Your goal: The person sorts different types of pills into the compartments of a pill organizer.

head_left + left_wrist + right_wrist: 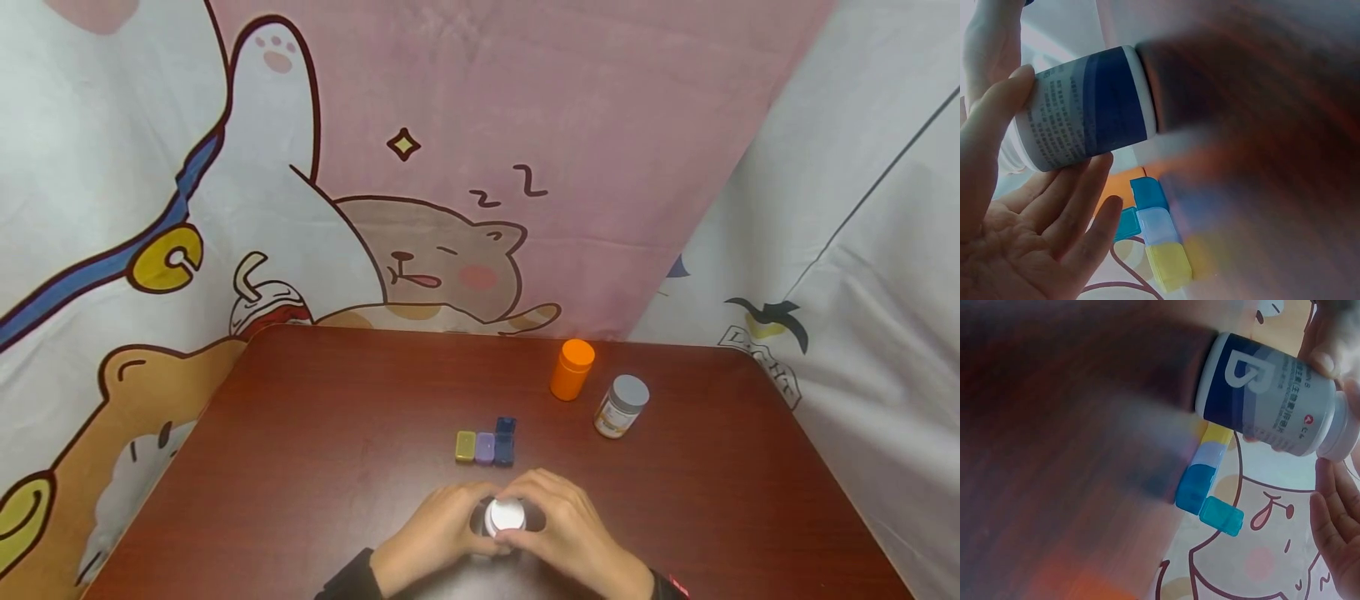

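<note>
White btl [1267, 395], capped (contents unclear)

I'm on the head view, and the bottle's [1266, 394] label is lost to me: the left hand [442, 522] and right hand [561, 522] screen its sides, so only the cap [510, 514] and shoulder show. Over to the left wrist: print too soft for me to read, bench [360, 400] smeared to a dark blur! Right wrist now: the orange bottle [572, 371] is just a smudge at the bottom edge, the hands running off the right. Up top, the grey-lidded jar's [622, 407] lettering is too tiny, both sleeves [354, 578] cut off below.
</note>
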`<move>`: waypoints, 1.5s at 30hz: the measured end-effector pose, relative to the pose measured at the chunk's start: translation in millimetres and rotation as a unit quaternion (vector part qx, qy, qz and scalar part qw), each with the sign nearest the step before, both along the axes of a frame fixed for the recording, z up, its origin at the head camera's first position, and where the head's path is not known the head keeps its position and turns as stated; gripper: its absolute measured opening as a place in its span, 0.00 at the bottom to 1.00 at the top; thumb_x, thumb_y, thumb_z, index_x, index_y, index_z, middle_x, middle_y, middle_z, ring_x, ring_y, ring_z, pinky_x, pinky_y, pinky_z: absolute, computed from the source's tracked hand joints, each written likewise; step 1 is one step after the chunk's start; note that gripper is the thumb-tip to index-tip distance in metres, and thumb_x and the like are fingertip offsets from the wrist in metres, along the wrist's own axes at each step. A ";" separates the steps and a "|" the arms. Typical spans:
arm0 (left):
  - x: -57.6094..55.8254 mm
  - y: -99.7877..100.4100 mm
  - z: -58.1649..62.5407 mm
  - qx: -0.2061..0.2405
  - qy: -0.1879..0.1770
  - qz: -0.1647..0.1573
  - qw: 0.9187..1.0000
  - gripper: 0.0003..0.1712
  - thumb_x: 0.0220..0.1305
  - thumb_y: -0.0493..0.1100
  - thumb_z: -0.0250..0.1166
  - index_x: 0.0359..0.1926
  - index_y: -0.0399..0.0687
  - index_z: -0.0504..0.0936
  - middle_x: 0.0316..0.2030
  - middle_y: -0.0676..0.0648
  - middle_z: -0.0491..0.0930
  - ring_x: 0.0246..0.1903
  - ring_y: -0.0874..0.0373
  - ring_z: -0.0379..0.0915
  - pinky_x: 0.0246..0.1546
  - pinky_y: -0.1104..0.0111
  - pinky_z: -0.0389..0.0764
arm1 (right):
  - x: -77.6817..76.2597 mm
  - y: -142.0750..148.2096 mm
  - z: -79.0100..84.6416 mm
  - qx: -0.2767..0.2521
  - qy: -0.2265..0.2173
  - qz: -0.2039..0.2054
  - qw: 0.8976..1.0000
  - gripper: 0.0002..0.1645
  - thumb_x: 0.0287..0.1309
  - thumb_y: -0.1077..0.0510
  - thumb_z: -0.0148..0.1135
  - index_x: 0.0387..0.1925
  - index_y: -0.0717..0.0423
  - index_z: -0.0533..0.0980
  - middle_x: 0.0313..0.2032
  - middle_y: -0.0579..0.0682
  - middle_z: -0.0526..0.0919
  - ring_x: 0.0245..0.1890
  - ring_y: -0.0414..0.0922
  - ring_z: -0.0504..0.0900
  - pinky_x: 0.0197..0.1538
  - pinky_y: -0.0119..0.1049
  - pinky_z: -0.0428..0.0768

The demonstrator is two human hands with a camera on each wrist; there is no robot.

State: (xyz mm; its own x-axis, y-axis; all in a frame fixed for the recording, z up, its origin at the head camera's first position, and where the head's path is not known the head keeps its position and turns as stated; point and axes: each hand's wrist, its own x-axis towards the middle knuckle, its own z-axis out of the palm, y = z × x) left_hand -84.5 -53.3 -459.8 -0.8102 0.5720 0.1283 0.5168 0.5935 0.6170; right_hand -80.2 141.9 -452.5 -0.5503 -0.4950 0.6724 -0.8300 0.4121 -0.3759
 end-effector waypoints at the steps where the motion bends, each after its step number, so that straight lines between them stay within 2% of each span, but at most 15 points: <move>1: -0.3 -0.1 -0.1 0.000 -0.001 -0.001 1.000 0.30 0.37 0.64 0.68 0.42 0.56 0.77 0.31 0.65 0.75 0.28 0.70 0.70 0.27 0.75 0.70 | -0.2 0.3 0.3 0.001 -0.001 0.002 1.000 0.25 0.34 0.48 0.73 0.39 0.47 0.76 0.36 0.37 0.77 0.35 0.33 0.74 0.39 0.22 0.71; 6: -1.2 -3.2 -0.4 0.001 0.004 -0.020 1.000 0.30 0.39 0.64 0.67 0.44 0.58 0.76 0.32 0.66 0.75 0.30 0.69 0.71 0.28 0.74 0.71 | -1.9 2.3 2.3 0.018 0.005 0.023 1.000 0.26 0.34 0.49 0.73 0.41 0.48 0.76 0.37 0.38 0.78 0.36 0.34 0.75 0.41 0.24 0.72; 11: -2.9 -6.0 -1.5 0.002 0.002 -0.031 1.000 0.31 0.40 0.63 0.67 0.47 0.57 0.76 0.37 0.64 0.77 0.35 0.67 0.73 0.33 0.70 0.73 | -5.9 6.1 4.8 0.044 0.001 0.071 0.996 0.27 0.37 0.52 0.72 0.45 0.50 0.76 0.42 0.40 0.79 0.42 0.36 0.75 0.47 0.28 0.71; 14: -3.2 -5.8 -3.1 0.001 -0.011 -0.027 1.000 0.32 0.39 0.62 0.68 0.47 0.57 0.76 0.38 0.64 0.77 0.37 0.67 0.73 0.36 0.70 0.74 | -5.3 8.4 5.9 0.053 -0.031 0.097 0.993 0.27 0.41 0.55 0.70 0.48 0.51 0.75 0.46 0.42 0.77 0.46 0.38 0.73 0.51 0.28 0.69; 16: -2.2 -5.1 -4.0 0.002 -0.018 -0.024 1.000 0.33 0.39 0.62 0.69 0.48 0.56 0.75 0.38 0.64 0.76 0.38 0.68 0.72 0.38 0.70 0.73 | -2.3 9.6 6.5 0.057 -0.061 0.096 0.992 0.28 0.43 0.56 0.69 0.50 0.51 0.73 0.48 0.41 0.75 0.48 0.38 0.72 0.53 0.28 0.67; 19: 1.2 -3.5 -5.1 0.007 -0.016 -0.017 1.000 0.34 0.41 0.62 0.67 0.51 0.56 0.74 0.40 0.62 0.76 0.39 0.68 0.72 0.38 0.69 0.73 | 5.5 9.4 6.6 0.058 -0.095 0.061 0.992 0.31 0.45 0.54 0.68 0.53 0.50 0.71 0.50 0.40 0.73 0.49 0.38 0.71 0.52 0.31 0.68; 21: 4.7 -2.3 -5.3 0.011 -0.014 -0.010 1.000 0.34 0.43 0.63 0.66 0.52 0.56 0.73 0.42 0.61 0.76 0.39 0.67 0.72 0.38 0.69 0.74 | 12.4 7.8 6.2 0.060 -0.109 0.005 0.992 0.31 0.45 0.50 0.67 0.54 0.47 0.70 0.50 0.38 0.73 0.49 0.36 0.70 0.51 0.32 0.70; 23: 8.8 -1.2 -5.2 0.014 -0.011 0.003 1.000 0.33 0.44 0.64 0.65 0.52 0.56 0.73 0.42 0.61 0.76 0.40 0.67 0.72 0.38 0.69 0.74 | 19.4 4.7 5.2 0.071 -0.093 -0.065 0.991 0.30 0.45 0.46 0.66 0.52 0.46 0.72 0.47 0.37 0.74 0.47 0.36 0.71 0.48 0.36 0.72; 26: 14.5 0.6 -4.1 0.013 -0.007 0.029 0.999 0.31 0.45 0.64 0.64 0.48 0.56 0.74 0.41 0.61 0.76 0.39 0.65 0.72 0.38 0.68 0.74 | 28.8 -0.8 4.0 0.094 -0.053 -0.162 0.981 0.27 0.44 0.39 0.65 0.46 0.45 0.76 0.40 0.35 0.77 0.42 0.35 0.73 0.43 0.37 0.73; 29: 18.7 2.9 -3.3 0.004 0.006 0.057 0.998 0.29 0.43 0.65 0.65 0.44 0.56 0.76 0.38 0.62 0.76 0.38 0.65 0.72 0.36 0.67 0.74 | 34.8 -5.5 3.7 0.111 -0.019 -0.217 0.970 0.26 0.41 0.35 0.64 0.39 0.45 0.78 0.34 0.35 0.78 0.37 0.35 0.73 0.40 0.36 0.73; 33: 22.2 5.9 -3.4 -0.012 0.036 0.083 0.996 0.26 0.38 0.64 0.68 0.38 0.58 0.75 0.33 0.62 0.75 0.35 0.65 0.72 0.32 0.68 0.74 | 38.0 -9.6 4.7 0.110 -0.013 -0.235 0.966 0.26 0.38 0.33 0.64 0.34 0.45 0.79 0.31 0.35 0.77 0.34 0.34 0.72 0.36 0.35 0.72; 39: 23.8 9.0 -3.9 -0.024 0.077 0.095 0.992 0.26 0.34 0.61 0.71 0.35 0.56 0.74 0.30 0.60 0.75 0.32 0.65 0.72 0.29 0.70 0.74 | 35.6 -12.8 4.0 0.093 0.017 -0.219 0.971 0.26 0.35 0.35 0.67 0.34 0.46 0.79 0.31 0.36 0.76 0.33 0.34 0.71 0.34 0.32 0.70; 42: 23.5 8.0 -2.6 -0.022 0.062 0.089 0.994 0.27 0.35 0.62 0.70 0.36 0.55 0.74 0.32 0.59 0.76 0.34 0.64 0.72 0.31 0.69 0.75 | 33.1 -12.2 3.1 0.088 0.018 -0.193 0.977 0.26 0.36 0.37 0.68 0.36 0.47 0.79 0.32 0.37 0.75 0.34 0.35 0.71 0.36 0.31 0.69; 45: 22.2 4.9 -1.1 -0.012 0.029 0.072 0.997 0.30 0.38 0.65 0.67 0.41 0.55 0.75 0.36 0.59 0.76 0.38 0.62 0.72 0.35 0.66 0.75 | 30.6 -9.1 3.8 0.097 -0.012 -0.156 0.983 0.26 0.39 0.39 0.67 0.40 0.48 0.78 0.36 0.36 0.74 0.36 0.34 0.70 0.39 0.32 0.71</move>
